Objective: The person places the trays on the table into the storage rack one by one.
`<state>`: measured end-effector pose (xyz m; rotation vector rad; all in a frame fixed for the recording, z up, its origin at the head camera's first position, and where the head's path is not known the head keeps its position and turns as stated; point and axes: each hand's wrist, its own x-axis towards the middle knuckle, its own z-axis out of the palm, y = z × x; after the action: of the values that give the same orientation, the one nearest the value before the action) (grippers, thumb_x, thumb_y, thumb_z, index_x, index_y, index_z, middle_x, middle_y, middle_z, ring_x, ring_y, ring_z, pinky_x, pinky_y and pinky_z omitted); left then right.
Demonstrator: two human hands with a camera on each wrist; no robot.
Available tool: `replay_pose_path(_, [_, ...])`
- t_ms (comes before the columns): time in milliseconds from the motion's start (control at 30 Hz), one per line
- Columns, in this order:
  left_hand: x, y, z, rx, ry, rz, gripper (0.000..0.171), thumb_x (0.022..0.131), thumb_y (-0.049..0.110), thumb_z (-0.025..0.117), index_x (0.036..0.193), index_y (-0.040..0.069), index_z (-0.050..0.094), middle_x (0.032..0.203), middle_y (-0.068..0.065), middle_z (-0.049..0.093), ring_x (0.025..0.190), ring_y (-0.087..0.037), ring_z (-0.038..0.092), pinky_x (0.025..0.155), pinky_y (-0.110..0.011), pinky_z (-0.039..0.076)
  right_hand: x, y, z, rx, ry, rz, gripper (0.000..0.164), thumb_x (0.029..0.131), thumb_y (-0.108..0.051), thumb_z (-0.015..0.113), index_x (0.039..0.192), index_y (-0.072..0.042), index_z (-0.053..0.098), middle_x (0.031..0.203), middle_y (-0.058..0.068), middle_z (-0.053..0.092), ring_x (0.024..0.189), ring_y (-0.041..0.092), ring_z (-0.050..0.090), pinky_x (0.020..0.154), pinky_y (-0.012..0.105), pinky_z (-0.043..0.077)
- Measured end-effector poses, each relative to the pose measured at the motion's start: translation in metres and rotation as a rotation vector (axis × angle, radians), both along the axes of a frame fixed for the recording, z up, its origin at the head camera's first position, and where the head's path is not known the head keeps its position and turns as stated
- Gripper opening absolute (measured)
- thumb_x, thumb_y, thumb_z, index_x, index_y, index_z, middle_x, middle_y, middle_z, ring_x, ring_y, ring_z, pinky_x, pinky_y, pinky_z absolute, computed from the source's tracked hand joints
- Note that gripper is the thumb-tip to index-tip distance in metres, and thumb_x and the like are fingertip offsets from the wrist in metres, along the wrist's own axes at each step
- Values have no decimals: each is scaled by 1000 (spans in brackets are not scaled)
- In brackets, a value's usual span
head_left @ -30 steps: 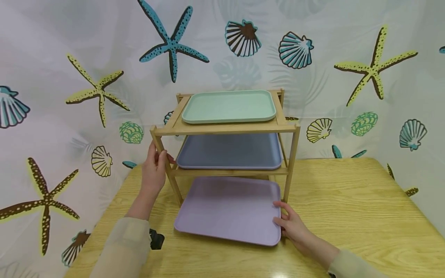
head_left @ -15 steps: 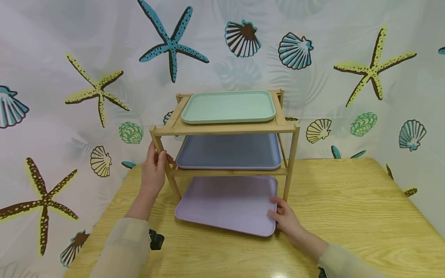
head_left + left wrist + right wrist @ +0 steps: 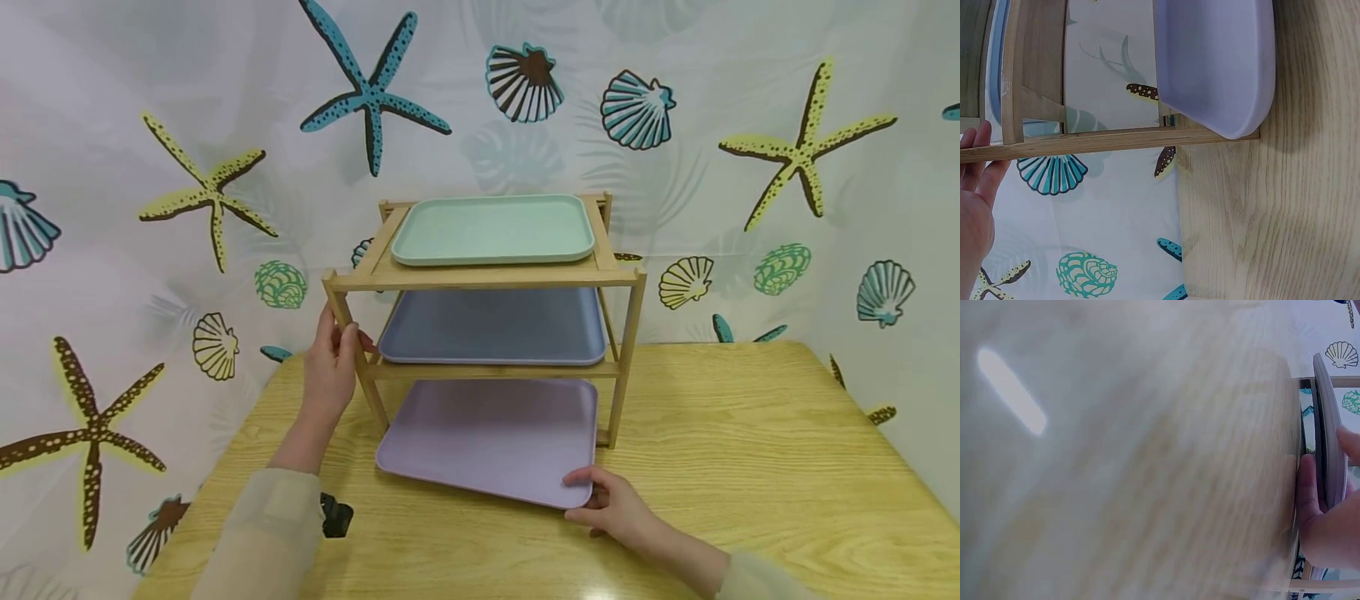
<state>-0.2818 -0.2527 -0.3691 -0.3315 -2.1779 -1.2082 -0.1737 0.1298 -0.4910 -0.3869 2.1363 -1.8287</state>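
A three-tier wooden rack stands on the table with a tray on each level. My left hand grips its front left post at the middle tier; in the left wrist view the fingers reach past the post. On the lowest level lies a lilac tray, slightly askew, its front part jutting out of the rack. My right hand holds this tray's front right corner, with digits above and below the rim, as the right wrist view shows the tray edge between them.
A mint green tray rests on the top tier and a blue-grey tray on the middle one. Behind the wooden table hangs a white cloth printed with starfish and shells.
The lilac tray has slid back and a little left, farther into the rack. My right hand has shifted from its right side to the front right corner. My left hand stays on the post.
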Motion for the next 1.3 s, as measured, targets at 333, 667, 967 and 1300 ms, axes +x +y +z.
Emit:
replay_pose_path(333, [2, 1, 1, -2, -38, 13, 42, 106, 25, 40, 148, 19, 35, 85, -15, 64, 81, -30, 66, 75, -30, 49, -4, 9, -4, 77, 48, -41, 16, 92, -6, 64, 105, 4, 64, 84, 11, 65, 73, 21, 61, 50, 30, 46])
replay_pose_path(667, [0, 1, 1, 6, -39, 11, 40, 106, 27, 39, 145, 16, 37, 84, -15, 63, 81, -36, 66, 74, -46, 51, -21, 5, -2, 112, 158, -186, 8, 94, 1, 58, 101, 4, 60, 74, 10, 57, 57, 18, 58, 40, 21, 37])
replay_pose_path(967, [3, 1, 2, -3, -31, 20, 41, 106, 26, 40, 145, 16, 37, 84, -14, 64, 80, -31, 67, 70, -27, 48, -40, -3, -3, 183, 218, -266, 7, 93, 3, 59, 100, 5, 62, 70, 8, 56, 53, 19, 57, 41, 23, 38])
replay_pose_path(1300, [4, 1, 4, -5, -26, 17, 41, 106, 24, 40, 146, 15, 36, 83, -15, 64, 80, -35, 65, 68, -19, 45, -58, -4, -2, 144, 171, -280, 13, 98, 2, 53, 107, 9, 58, 63, 11, 59, 41, 17, 51, 42, 31, 47])
